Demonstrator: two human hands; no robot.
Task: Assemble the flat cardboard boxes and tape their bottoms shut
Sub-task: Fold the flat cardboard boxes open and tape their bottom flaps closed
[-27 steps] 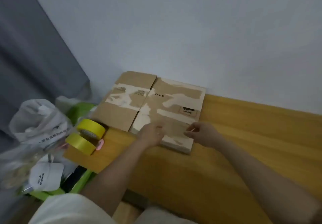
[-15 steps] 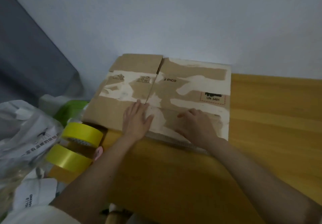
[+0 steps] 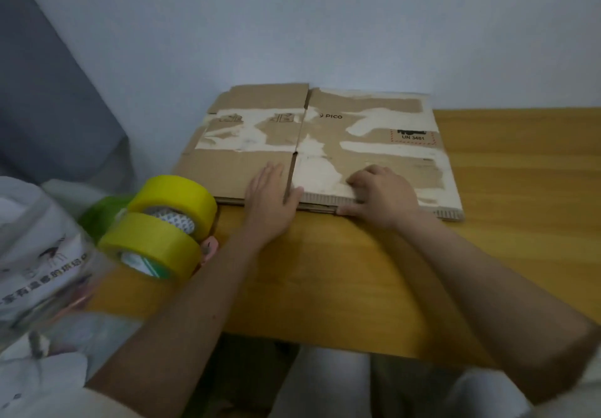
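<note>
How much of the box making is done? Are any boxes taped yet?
None looks done yet: the cardboard box lies flat on the wooden table, with no fresh tape on it. Right now the left hand rests flat on it while the right hand grips its near edge, thumb underneath, as if to lift it. Still left: opening it up, folding the bottom, and taping with the yellow tape rolls, which sit untouched.

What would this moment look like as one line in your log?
stage: box still flat | left hand: flat on cardboard box | right hand: fingers curled at near edge | tape rolls: untouched, left on table
</note>
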